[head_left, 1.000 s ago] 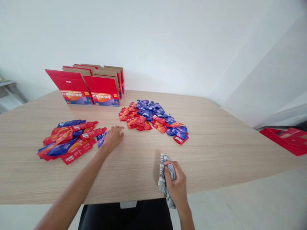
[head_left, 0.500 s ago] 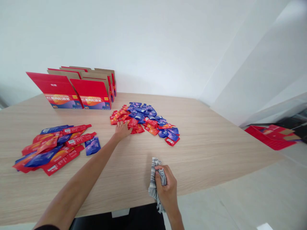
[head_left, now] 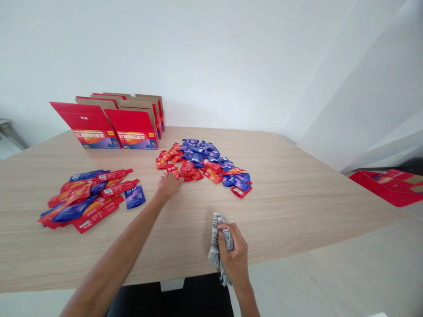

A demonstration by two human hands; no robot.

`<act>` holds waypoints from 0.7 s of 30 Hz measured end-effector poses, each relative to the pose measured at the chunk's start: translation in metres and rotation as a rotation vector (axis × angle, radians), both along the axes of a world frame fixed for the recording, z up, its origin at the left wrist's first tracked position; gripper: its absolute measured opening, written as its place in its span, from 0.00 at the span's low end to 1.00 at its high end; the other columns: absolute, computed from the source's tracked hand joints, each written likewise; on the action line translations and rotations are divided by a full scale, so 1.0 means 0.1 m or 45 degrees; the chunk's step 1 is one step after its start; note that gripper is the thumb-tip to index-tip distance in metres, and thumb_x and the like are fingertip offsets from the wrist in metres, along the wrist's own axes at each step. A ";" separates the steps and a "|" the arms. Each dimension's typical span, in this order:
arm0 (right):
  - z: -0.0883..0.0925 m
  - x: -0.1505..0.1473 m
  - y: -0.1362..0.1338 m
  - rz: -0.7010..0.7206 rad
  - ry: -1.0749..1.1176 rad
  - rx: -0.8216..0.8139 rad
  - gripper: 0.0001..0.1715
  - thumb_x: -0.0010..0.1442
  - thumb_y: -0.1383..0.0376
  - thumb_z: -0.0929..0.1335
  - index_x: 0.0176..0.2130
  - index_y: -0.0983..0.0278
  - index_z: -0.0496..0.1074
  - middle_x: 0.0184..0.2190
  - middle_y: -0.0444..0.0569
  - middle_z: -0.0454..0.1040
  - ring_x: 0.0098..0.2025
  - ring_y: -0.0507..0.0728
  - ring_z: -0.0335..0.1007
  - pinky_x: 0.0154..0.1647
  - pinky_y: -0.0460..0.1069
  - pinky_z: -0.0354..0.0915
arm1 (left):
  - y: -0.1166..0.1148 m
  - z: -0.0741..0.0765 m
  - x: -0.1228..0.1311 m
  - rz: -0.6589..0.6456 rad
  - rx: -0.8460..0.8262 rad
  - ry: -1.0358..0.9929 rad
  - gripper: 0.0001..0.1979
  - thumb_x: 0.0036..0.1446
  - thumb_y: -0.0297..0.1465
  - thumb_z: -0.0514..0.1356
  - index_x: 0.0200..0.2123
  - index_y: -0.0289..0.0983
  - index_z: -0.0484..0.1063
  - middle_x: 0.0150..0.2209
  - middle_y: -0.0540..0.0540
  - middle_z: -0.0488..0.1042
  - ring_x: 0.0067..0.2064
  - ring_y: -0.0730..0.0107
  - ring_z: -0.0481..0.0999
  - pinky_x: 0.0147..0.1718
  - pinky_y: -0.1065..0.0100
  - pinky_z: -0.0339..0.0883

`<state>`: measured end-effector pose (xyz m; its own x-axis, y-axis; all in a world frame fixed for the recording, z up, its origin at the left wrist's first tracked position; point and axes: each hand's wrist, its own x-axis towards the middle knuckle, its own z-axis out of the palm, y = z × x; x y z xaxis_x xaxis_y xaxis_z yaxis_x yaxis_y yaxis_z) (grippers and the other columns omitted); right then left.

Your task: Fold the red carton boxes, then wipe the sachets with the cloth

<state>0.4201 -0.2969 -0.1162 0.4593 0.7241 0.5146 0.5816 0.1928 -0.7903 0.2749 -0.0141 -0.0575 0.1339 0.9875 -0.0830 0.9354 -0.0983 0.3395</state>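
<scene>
A heap of small red and blue spouted pouches (head_left: 211, 165) lies in the middle of the wooden table. At the heap's near left edge, my left hand (head_left: 169, 186) has its fingers closed on the near end of a red pouch (head_left: 172, 169); the fingertips are partly hidden. My right hand (head_left: 235, 253) grips a crumpled grey-and-white striped cloth (head_left: 214, 246) by the table's front edge. A second pile of larger-looking red and blue pouches (head_left: 87, 198) lies to the left, with one blue pouch (head_left: 135, 197) beside it.
Several open red cartons (head_left: 132, 127) stand at the back left of the table (head_left: 291, 198) near the white wall. Off the table's right side, a red box (head_left: 390, 187) sits lower down. Pale floor tiles show in front and at right.
My left hand has drawn slightly back from the heap, with the red pouch at its fingers. The right hand still holds the cloth. The whole view has shifted slightly left.
</scene>
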 end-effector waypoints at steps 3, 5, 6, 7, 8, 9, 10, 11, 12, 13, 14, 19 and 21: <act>-0.01 0.01 0.00 0.015 0.022 0.006 0.09 0.73 0.63 0.68 0.43 0.59 0.79 0.37 0.47 0.80 0.40 0.58 0.81 0.42 0.50 0.74 | -0.38 -0.01 -0.17 -0.044 -0.015 -0.152 0.23 0.73 0.44 0.62 0.64 0.37 0.74 0.62 0.36 0.77 0.60 0.50 0.80 0.60 0.42 0.74; -0.02 0.01 0.00 0.005 0.070 0.019 0.10 0.73 0.61 0.68 0.43 0.59 0.80 0.37 0.47 0.80 0.40 0.59 0.80 0.43 0.51 0.74 | -0.76 -0.05 -0.27 -0.148 -0.011 -0.279 0.23 0.77 0.42 0.54 0.66 0.38 0.73 0.62 0.34 0.78 0.61 0.50 0.80 0.62 0.45 0.73; -0.02 0.00 0.00 -0.017 0.122 0.020 0.10 0.73 0.60 0.68 0.42 0.60 0.80 0.37 0.47 0.80 0.40 0.60 0.80 0.44 0.52 0.74 | -0.98 -0.09 -0.30 -0.204 -0.009 -0.344 0.25 0.79 0.41 0.48 0.69 0.38 0.71 0.63 0.33 0.78 0.63 0.51 0.79 0.64 0.47 0.72; -0.02 -0.03 -0.01 -0.044 0.189 0.016 0.11 0.74 0.58 0.68 0.43 0.60 0.79 0.36 0.47 0.80 0.40 0.60 0.80 0.44 0.52 0.74 | -1.22 -0.15 -0.33 -0.255 -0.022 -0.406 0.28 0.80 0.41 0.42 0.72 0.38 0.68 0.62 0.34 0.79 0.63 0.53 0.80 0.65 0.49 0.72; -0.01 -0.07 -0.03 -0.065 0.261 0.008 0.11 0.74 0.57 0.69 0.43 0.60 0.79 0.36 0.47 0.80 0.40 0.61 0.80 0.44 0.53 0.74 | -1.47 -0.21 -0.36 -0.291 -0.038 -0.459 0.31 0.80 0.40 0.38 0.75 0.38 0.65 0.63 0.35 0.80 0.64 0.55 0.79 0.67 0.50 0.71; 0.01 -0.12 -0.04 -0.071 0.325 0.004 0.11 0.74 0.57 0.69 0.43 0.60 0.79 0.36 0.47 0.80 0.40 0.61 0.80 0.43 0.52 0.75 | -1.70 -0.30 -0.38 -0.337 -0.068 -0.547 0.33 0.80 0.41 0.35 0.77 0.38 0.61 0.65 0.35 0.78 0.67 0.58 0.77 0.69 0.52 0.68; 0.04 -0.19 -0.06 -0.051 0.371 0.008 0.11 0.74 0.56 0.69 0.44 0.60 0.78 0.36 0.47 0.80 0.39 0.60 0.80 0.42 0.52 0.75 | -1.93 -0.39 -0.40 -0.391 -0.123 -0.776 0.34 0.79 0.44 0.37 0.78 0.37 0.59 0.69 0.34 0.75 0.72 0.56 0.72 0.74 0.50 0.61; 0.08 -0.26 -0.07 -0.011 0.402 0.018 0.10 0.74 0.57 0.69 0.44 0.60 0.78 0.37 0.47 0.80 0.38 0.59 0.79 0.41 0.51 0.74 | -2.13 -0.50 -0.43 -0.450 -0.184 -0.936 0.35 0.79 0.47 0.38 0.79 0.38 0.57 0.72 0.34 0.72 0.76 0.54 0.67 0.76 0.50 0.56; 0.13 -0.35 -0.09 0.042 0.413 0.035 0.09 0.73 0.58 0.70 0.44 0.60 0.78 0.37 0.47 0.80 0.37 0.59 0.79 0.39 0.50 0.74 | -2.31 -0.61 -0.45 -0.489 -0.243 -1.033 0.36 0.78 0.49 0.40 0.79 0.38 0.57 0.75 0.35 0.68 0.78 0.54 0.62 0.77 0.50 0.52; 0.18 -0.44 -0.09 0.093 0.414 0.055 0.08 0.73 0.59 0.70 0.43 0.59 0.78 0.37 0.46 0.80 0.36 0.58 0.79 0.38 0.49 0.74 | -2.46 -0.72 -0.49 -0.514 -0.286 -1.098 0.37 0.78 0.51 0.42 0.80 0.38 0.57 0.78 0.36 0.63 0.80 0.53 0.58 0.78 0.50 0.50; 0.23 -0.52 -0.10 0.125 0.412 0.070 0.07 0.73 0.61 0.69 0.43 0.59 0.78 0.36 0.46 0.79 0.35 0.57 0.78 0.38 0.48 0.73 | -2.58 -0.83 -0.53 -0.516 -0.297 -1.128 0.37 0.77 0.51 0.43 0.80 0.39 0.57 0.79 0.37 0.59 0.81 0.53 0.55 0.78 0.50 0.48; 0.40 -0.74 -0.05 0.060 0.346 0.078 0.07 0.72 0.65 0.68 0.45 0.59 0.78 0.37 0.46 0.81 0.36 0.57 0.79 0.38 0.48 0.73 | -2.97 -1.11 -0.72 -0.545 -0.058 -1.162 0.31 0.79 0.44 0.43 0.81 0.51 0.50 0.82 0.50 0.51 0.82 0.54 0.47 0.78 0.47 0.47; 0.44 -0.71 -0.01 0.018 0.314 0.080 0.07 0.73 0.64 0.68 0.46 0.59 0.78 0.38 0.47 0.81 0.38 0.57 0.80 0.40 0.49 0.74 | -3.10 -1.07 -0.74 -0.588 0.030 -1.135 0.31 0.80 0.42 0.43 0.81 0.56 0.43 0.82 0.53 0.49 0.82 0.53 0.47 0.78 0.45 0.50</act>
<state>0.3494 -0.2980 -0.0726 0.5666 0.7015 0.4322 0.3695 0.2524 -0.8943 0.2013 -0.3239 -0.1647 0.5082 0.8230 0.2538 0.2087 -0.4036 0.8908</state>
